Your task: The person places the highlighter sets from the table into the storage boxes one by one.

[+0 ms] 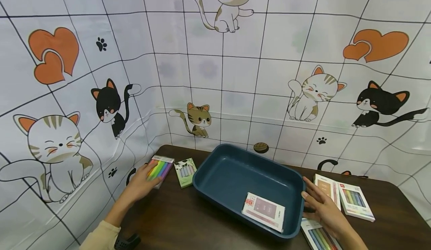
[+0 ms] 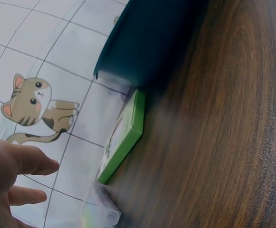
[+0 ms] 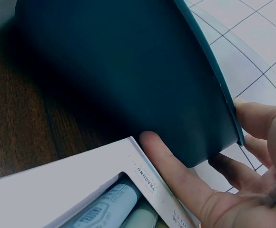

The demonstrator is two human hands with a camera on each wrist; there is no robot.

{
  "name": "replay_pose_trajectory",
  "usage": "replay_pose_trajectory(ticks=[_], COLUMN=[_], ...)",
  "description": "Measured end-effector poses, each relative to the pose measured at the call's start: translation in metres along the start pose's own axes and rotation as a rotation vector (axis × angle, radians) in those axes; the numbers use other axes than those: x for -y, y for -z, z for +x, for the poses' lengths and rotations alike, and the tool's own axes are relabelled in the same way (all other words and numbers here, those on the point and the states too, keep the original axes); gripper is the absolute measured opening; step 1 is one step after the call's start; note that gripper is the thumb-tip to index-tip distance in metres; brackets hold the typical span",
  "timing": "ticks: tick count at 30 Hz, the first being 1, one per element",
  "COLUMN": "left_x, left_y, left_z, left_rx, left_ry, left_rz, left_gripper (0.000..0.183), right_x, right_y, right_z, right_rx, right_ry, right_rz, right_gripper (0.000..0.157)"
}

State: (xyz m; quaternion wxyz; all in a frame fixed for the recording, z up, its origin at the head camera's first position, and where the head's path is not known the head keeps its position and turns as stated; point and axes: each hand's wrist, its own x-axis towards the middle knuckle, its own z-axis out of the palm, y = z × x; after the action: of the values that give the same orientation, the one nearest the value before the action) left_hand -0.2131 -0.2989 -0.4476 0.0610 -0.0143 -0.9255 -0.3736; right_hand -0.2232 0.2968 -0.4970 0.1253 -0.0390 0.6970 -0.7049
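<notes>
At the table's left, my left hand (image 1: 143, 182) reaches over a clear pack of bright coloured markers (image 1: 163, 171), fingertips at its left side. The left wrist view shows those fingers loosely extended, with a corner of the pack (image 2: 102, 209) below right of them. A dark blue plastic bin (image 1: 219, 177) stands mid-table, a white and pink box (image 1: 264, 211) lying inside it. My right hand (image 1: 324, 207) rests against the bin's right end, fingers fairly straight at the rim. One finger also lies along a white marker box (image 3: 81, 173) beside the bin; the hand partly covers that box.
Between the marker pack and the bin lies a green box (image 1: 185, 172). Right of the bin are a white and tan box (image 1: 324, 188) and another marker box (image 1: 355, 200). A cat-print sheet (image 1: 239, 70) hangs behind the dark wooden table (image 1: 188, 220).
</notes>
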Motion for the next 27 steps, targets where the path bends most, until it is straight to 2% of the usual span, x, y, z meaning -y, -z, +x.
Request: replay_pose_trajectory(ticks=[4,10,22,27], left_x=[0.006,0.015,0.036,0.039], left_y=[-0.002,-0.002,-0.012,-0.014], left_z=[-0.001,0.004,0.011,0.011], left_rx=[-0.013,-0.031,-0.033,-0.041], left_ry=[0.009,-0.013,0.062,0.064], left_rz=[0.002,0.052,0.102,0.122], left_gripper=[0.066,0.066,0.068,0.065], right_x=[0.0,-0.001,0.001,0.001], right_y=[0.0,0.001,0.0,0.0], right_z=[0.001,0.002,0.001,0.001], right_rx=[-0.002,-0.006,-0.013,-0.01], right_ry=[-0.004,-0.003,-0.006,-0.004], right_rz=[0.001,0.004,-0.012,-0.015], right_gripper=[0.069,0.068,0.069,0.069])
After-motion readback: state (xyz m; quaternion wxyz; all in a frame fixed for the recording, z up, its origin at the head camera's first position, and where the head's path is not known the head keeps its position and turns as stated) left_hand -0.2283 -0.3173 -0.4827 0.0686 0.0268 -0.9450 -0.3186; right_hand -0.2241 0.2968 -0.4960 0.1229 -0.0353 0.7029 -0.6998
